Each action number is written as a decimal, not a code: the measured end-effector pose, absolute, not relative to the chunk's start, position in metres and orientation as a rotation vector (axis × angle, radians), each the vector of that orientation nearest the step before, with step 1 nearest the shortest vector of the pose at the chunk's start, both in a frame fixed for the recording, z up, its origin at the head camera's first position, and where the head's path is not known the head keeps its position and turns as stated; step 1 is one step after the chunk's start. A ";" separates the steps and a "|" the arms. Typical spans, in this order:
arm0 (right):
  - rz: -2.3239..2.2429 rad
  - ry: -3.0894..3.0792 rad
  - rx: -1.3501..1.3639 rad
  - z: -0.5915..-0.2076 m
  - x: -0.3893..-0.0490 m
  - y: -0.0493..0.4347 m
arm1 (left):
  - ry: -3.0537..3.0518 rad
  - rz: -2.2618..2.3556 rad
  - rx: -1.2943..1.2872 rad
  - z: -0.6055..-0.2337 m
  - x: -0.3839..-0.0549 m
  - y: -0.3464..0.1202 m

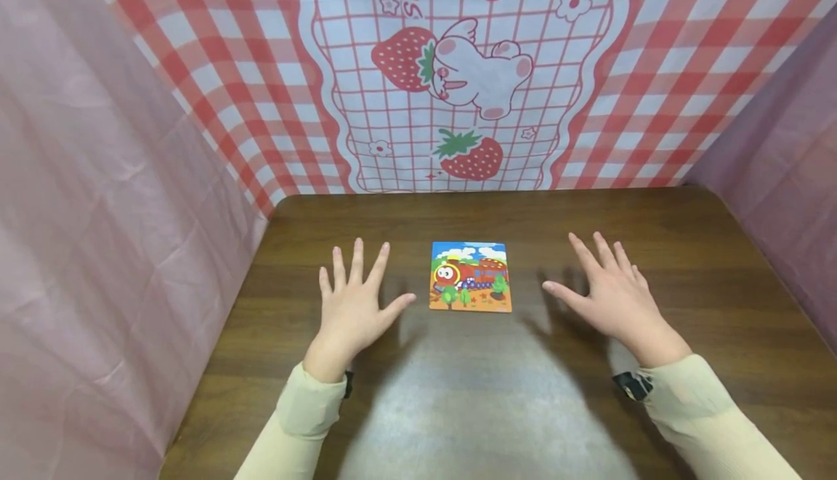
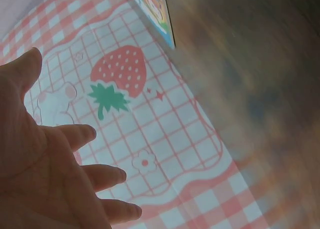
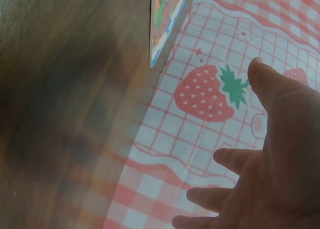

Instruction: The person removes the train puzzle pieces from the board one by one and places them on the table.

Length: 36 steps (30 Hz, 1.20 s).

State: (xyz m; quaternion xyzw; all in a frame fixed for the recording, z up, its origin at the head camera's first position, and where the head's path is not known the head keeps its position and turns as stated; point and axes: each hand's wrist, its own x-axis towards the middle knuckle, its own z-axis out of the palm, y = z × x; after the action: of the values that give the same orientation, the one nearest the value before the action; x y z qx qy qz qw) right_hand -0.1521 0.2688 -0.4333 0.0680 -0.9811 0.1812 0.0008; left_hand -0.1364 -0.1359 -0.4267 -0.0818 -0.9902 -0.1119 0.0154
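Note:
A square picture board [image 1: 469,277] with a red cartoon train, green trees and a blue sky lies flat on the table, between my two hands. To its left, my left hand [image 1: 353,313] is spread palm down, thumb pointing toward the board but apart from it. My right hand [image 1: 617,302] is spread likewise on the other side, farther from the board. Neither hand holds anything. Both wrist views show a corner of the picture board [image 2: 156,11] near the top, with the fingers of the left hand [image 2: 45,154] and right hand [image 3: 280,159] extended.
The brown wooden table [image 1: 477,407] has rounded far corners. Behind it hangs a red and white checked cloth [image 1: 405,139] with strawberries and a cartoon animal. Pink curtains [image 1: 118,247] hang at both sides. A dark strap [image 1: 633,385] sits at the right wrist.

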 end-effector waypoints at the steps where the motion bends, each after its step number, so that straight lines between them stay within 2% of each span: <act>1: 0.568 -3.086 0.217 -0.435 -0.153 0.268 | -3.082 -0.340 -0.268 -0.428 -0.137 -0.133; 36: 0.566 -3.148 0.375 -0.456 -0.193 0.214 | -3.222 -0.370 -0.639 -0.452 -0.170 -0.072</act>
State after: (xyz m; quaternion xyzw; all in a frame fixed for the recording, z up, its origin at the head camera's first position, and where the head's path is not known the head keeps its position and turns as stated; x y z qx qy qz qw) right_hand -0.1933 0.2136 -0.4563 0.1164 -0.9768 0.1755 -0.0395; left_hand -0.1700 -0.0721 -0.4524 -0.1926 -0.9715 -0.1117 -0.0820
